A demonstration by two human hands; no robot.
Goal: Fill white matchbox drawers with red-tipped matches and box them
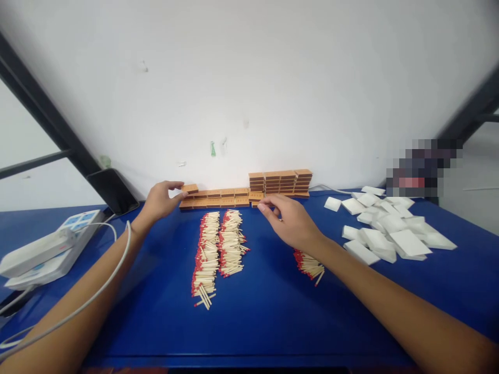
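My left hand point(160, 201) pinches a brown matchbox point(189, 188) between thumb and fingers, over the left end of a low row of matchboxes point(214, 201) along the wall. My right hand point(290, 218) is closed, its thumb and forefinger at the right end of a matchbox point(255, 197) beside the row's right part. A taller stack of matchboxes point(279, 182) rises behind that hand. Two long piles of red-tipped matches point(206, 254) point(231, 243) lie between my arms. A smaller heap of matches point(310, 265) is partly hidden by my right forearm.
Many white card pieces point(390, 223) are heaped at the right. On the left are a power strip point(37, 254) on a white box point(78, 223), a dark phone point(113, 191) leaning on the frame, and a white cable point(127, 249) crossing my left forearm. A white wall point(249, 78) bounds the blue table point(249, 322).
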